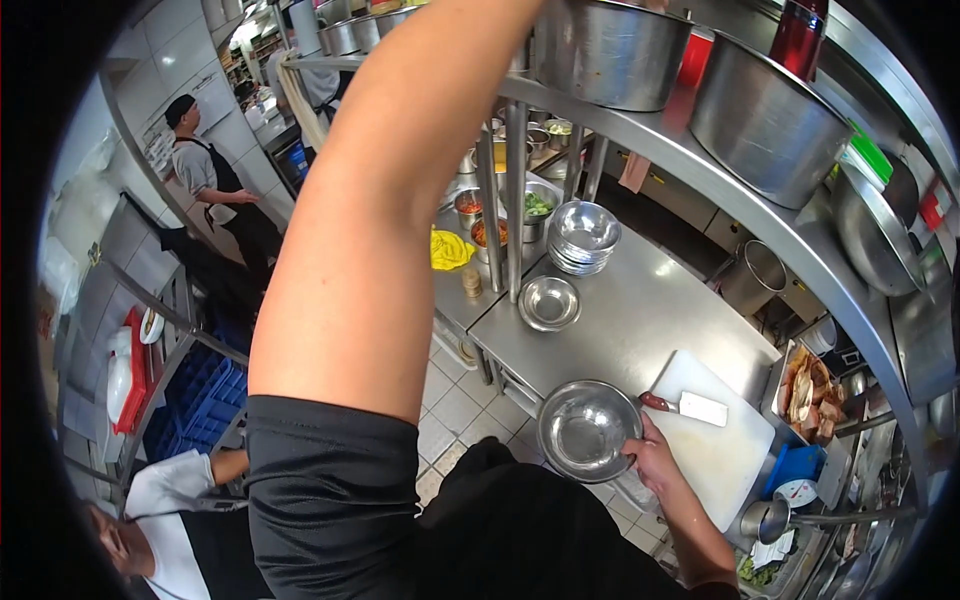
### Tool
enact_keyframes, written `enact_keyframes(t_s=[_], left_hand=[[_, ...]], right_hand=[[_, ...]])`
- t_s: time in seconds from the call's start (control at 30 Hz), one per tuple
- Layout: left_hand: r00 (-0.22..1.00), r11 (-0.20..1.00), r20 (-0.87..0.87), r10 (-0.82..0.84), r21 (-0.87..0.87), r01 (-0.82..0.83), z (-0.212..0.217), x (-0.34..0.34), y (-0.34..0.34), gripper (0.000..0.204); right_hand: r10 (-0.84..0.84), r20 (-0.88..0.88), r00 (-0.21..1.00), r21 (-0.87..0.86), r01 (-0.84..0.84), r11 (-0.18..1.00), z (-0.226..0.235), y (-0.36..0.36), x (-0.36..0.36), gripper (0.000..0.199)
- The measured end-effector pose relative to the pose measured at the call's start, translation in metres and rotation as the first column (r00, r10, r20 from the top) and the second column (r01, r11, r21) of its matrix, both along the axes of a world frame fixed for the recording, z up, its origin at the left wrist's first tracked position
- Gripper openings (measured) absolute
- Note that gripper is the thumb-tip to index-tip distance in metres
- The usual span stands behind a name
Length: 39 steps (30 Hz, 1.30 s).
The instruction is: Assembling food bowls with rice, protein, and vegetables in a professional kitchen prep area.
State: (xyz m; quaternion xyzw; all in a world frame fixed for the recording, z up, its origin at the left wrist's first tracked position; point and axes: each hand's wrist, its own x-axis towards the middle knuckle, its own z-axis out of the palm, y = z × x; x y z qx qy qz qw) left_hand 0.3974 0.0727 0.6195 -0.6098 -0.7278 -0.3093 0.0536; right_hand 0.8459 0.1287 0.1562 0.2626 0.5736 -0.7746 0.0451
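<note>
My right hand (652, 459) grips the rim of a shiny steel mixing bowl (588, 432), thumb over the edge. The bowl hangs at the table's front edge, tilted toward me, and looks empty. Beside it lies a white cutting board (712, 440) with a cleaver (695, 407) on it, its handle reddish brown. My left arm stretches up across the picture to the overhead shelf, beside a large steel pot (612, 55). The left hand itself passes beyond the upper edge, so its fingers and anything in them are hidden.
On the steel table (640, 310) stand a stack of metal bowls (583, 237) and a single bowl (549, 303). Another big pot (768, 120) sits on the curved shelf (740, 170). A tray of cooked meat (808, 392) is at right. One person (215, 180) stands far left, another (165, 525) lower left.
</note>
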Motion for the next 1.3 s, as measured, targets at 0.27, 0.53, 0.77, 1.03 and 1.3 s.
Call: enact_keyframes(t_s=[0.27,0.53,0.77,1.03,1.3], left_hand=[[0.965,0.935,0.13,-0.229,0.304,0.181,0.023,0.057,-0.11,0.02],[0.935,0.866,0.277,-0.222,-0.384,0.32,-0.212,0.127,-0.156,0.031],[0.786,0.877,0.616,0.054,-0.405,0.258,-0.258,0.096,-0.165,0.024],[0.899,0.955,0.422,-0.118,-0.2,0.219,-0.228,0.082,-0.157,0.026],[0.907,0.859,0.0,-0.422,-0.32,0.4,-0.26,0.132,-0.148,0.045]], right_hand=[[-0.079,-0.078,0.994,-0.017,0.078,0.997,0.048,-0.035,-0.056,0.063],[-0.08,-0.082,0.993,-0.012,0.08,0.997,0.087,-0.069,-0.129,0.061],[-0.094,-0.18,0.979,-0.012,0.093,0.996,0.093,-0.077,-0.149,0.06],[-0.18,-0.231,0.956,0.035,0.193,0.981,0.094,-0.072,-0.149,0.061],[-0.284,-0.172,0.943,0.061,0.298,0.953,0.089,-0.063,-0.127,0.068]])
